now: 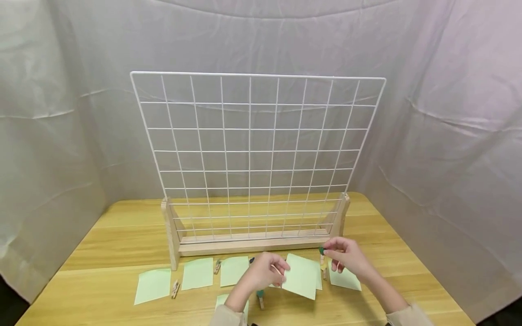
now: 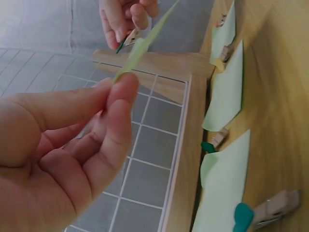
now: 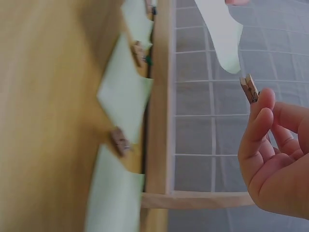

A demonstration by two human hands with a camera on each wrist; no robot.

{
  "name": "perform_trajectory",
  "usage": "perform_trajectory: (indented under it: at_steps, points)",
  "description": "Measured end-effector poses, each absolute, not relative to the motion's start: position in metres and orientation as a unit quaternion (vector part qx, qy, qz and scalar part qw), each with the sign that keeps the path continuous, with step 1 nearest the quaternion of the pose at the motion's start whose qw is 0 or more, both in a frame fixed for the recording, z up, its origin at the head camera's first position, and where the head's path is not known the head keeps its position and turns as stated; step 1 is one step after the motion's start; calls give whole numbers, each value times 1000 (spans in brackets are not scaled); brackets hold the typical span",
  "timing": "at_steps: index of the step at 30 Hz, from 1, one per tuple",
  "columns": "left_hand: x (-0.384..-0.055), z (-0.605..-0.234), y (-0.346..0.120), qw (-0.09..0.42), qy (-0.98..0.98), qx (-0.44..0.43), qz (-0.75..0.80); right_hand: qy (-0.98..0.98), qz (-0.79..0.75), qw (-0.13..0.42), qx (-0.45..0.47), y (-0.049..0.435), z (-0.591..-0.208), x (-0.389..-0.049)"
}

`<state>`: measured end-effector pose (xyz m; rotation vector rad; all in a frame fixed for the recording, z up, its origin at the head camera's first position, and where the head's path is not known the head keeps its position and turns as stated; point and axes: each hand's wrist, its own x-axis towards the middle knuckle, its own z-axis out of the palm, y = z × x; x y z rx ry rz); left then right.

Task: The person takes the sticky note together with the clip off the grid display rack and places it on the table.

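Observation:
My left hand pinches a pale green paper note by its left edge, between thumb and forefinger, above the table. To the right, my right hand pinches a small wooden clothespin by its handle end. A dark green ornament on that clothespin shows between the fingertips. In the right wrist view the clothespin's wooden tips point at the lower corner of the held note, with a gap between them. The left wrist view shows the note almost edge-on.
A white wire grid stands upright in a wooden base behind the hands. Several green notes lie in a row before it, with clothespins between them. Nearer lie another clothespin and a partly hidden note.

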<state>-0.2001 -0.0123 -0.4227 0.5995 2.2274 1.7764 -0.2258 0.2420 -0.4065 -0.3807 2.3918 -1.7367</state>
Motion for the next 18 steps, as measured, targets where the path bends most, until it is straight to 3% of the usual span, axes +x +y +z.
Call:
perform_trajectory:
  at_steps: [18]
  points:
    - [-193, -435, -10, 157, 780, 190, 575, 789, -584, 148, -117, 242, -443, -213]
